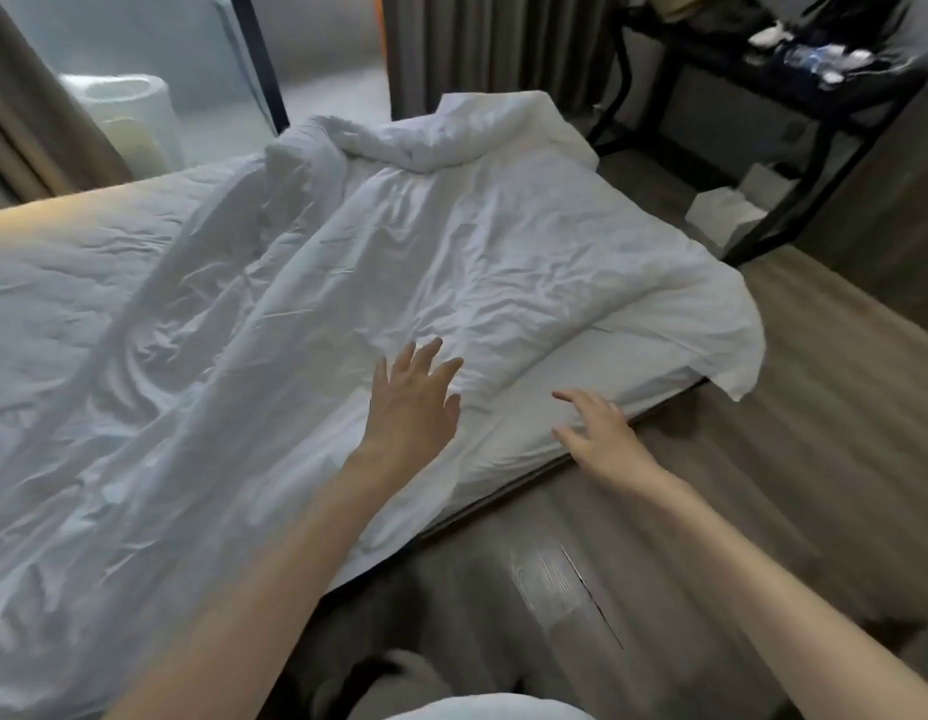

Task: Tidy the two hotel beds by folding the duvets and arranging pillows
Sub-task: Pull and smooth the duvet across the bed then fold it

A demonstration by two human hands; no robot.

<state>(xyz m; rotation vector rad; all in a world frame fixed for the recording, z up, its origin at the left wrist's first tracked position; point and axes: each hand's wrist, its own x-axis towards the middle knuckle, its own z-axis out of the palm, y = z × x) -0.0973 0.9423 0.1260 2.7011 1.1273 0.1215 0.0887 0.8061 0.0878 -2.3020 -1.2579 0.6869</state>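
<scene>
A crumpled white duvet [451, 252] lies spread over the bed [545, 439], bunched into a ridge at the far end, with one corner hanging over the bed's right edge. My left hand [412, 402] is stretched out with spread fingers just above the duvet near its front edge. My right hand [602, 433] reaches with open fingers at the mattress side edge, holding nothing. No pillow is in view.
Wooden floor [711, 511] runs along the bed's right side. A black metal rack [794, 85] with water bottles stands at the far right, white boxes [732, 210] beneath it. Curtains [493, 44] hang behind the bed. A glass partition with a white toilet [134, 111] is at the back left.
</scene>
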